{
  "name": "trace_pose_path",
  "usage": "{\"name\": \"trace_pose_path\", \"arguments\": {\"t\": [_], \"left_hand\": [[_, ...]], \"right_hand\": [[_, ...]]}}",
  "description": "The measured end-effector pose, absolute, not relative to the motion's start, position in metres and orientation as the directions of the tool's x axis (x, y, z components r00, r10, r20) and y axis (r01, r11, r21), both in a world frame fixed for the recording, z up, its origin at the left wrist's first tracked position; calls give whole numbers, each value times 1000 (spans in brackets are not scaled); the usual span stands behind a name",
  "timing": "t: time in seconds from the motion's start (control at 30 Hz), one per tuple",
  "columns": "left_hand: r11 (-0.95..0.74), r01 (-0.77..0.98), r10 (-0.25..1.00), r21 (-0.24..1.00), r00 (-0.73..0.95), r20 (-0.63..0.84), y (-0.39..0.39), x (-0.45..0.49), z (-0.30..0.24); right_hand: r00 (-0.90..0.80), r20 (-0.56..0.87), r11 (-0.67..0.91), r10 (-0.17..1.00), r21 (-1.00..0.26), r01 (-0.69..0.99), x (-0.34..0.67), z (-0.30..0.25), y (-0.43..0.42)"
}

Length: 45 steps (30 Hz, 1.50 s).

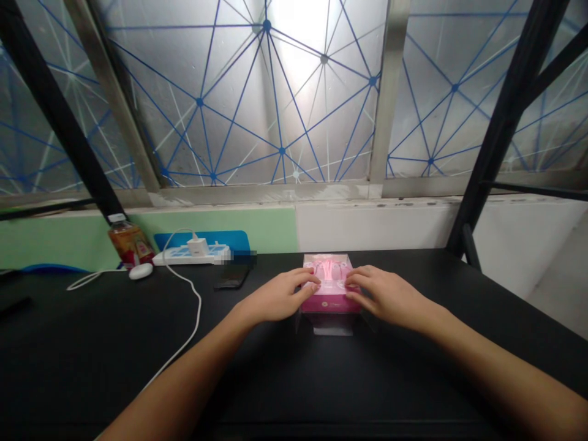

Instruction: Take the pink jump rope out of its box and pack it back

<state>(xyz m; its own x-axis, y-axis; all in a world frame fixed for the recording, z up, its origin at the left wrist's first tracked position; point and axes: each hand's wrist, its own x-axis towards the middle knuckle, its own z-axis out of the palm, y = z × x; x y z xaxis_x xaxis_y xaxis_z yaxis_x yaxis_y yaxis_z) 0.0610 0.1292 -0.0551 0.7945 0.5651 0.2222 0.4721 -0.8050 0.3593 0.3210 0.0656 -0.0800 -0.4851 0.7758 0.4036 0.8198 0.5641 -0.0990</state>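
Observation:
A pink box (pixel 331 303) with a clear window sits on the black table in front of me. Pale pink contents (pixel 329 267) show through its top, though I cannot make out what they are. A clear plastic flap (pixel 332 331) sticks out from the near side, low by the table. On the box's left edge my left hand (pixel 280 296) rests its thumb and fingers, bent around the side. Across from it, my right hand (pixel 386 294) grips the right edge with curled fingers. The box is held between both hands.
Left of the box lies a dark phone (pixel 233 275). Behind it are a white power strip (pixel 193 253) with a plugged-in charger and a white cable (pixel 198 306). A drink bottle (pixel 131 242) and a white mouse-like object (pixel 141 271) stand farther left. Black frame posts (pixel 491 128) rise at the sides.

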Motion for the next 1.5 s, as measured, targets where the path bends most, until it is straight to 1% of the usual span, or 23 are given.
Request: {"name": "trace_pose_path", "arguments": {"t": [0.13,0.27,0.33,0.47,0.53,0.63,0.77,0.87,1.0,1.1,1.17,1.23,1.27,1.33,1.4,1.43,1.47,1.5], "left_hand": [[-806,476,566,352,794,221,129,61,-55],[-812,473,560,343,798,225,129,60,-53],[-811,473,560,344,798,224,130,58,-53],[-818,473,555,327,797,236,134,58,-53],[-830,465,541,308,805,244,136,59,-52],[-839,466,534,280,804,263,137,62,-52],[-804,522,593,286,745,305,139,68,-55],[-756,574,654,315,681,329,150,70,-61],[-693,634,721,344,608,333,176,75,-73],[-672,647,741,360,590,322,193,80,-80],[-673,646,740,360,593,318,199,81,-83],[-687,636,727,352,605,325,198,81,-82],[-698,630,716,340,608,342,195,80,-80],[-721,625,689,300,602,402,184,76,-74],[-726,636,674,262,585,451,169,71,-65],[-725,638,679,259,600,423,160,69,-60],[-732,626,681,270,650,338,152,66,-56],[-736,611,675,291,697,242,144,64,-53]], "right_hand": [[-471,404,545,784,-85,834,320,-83,67],[-452,375,538,809,-165,826,320,-80,62],[-476,355,557,805,-176,811,320,-75,57],[-620,328,676,713,-86,732,310,-62,43],[-712,270,753,649,-94,651,302,-57,37],[-790,163,805,592,-169,568,291,-56,32],[-817,126,818,563,-228,528,288,-57,31],[-857,120,824,501,-369,430,288,-56,30],[-917,70,774,393,-564,289,286,-60,27],[-948,25,722,316,-654,224,286,-62,26],[-954,17,684,301,-701,203,288,-59,25],[-943,16,634,332,-744,210,292,-53,25],[-926,29,611,375,-759,224,295,-50,26],[-842,93,596,531,-748,293,302,-47,30],[-656,214,607,724,-649,459,309,-49,36],[-543,280,592,792,-571,569,312,-53,40],[-445,336,558,830,-486,673,315,-57,44],[-383,369,518,847,-414,748,317,-62,48]]}}
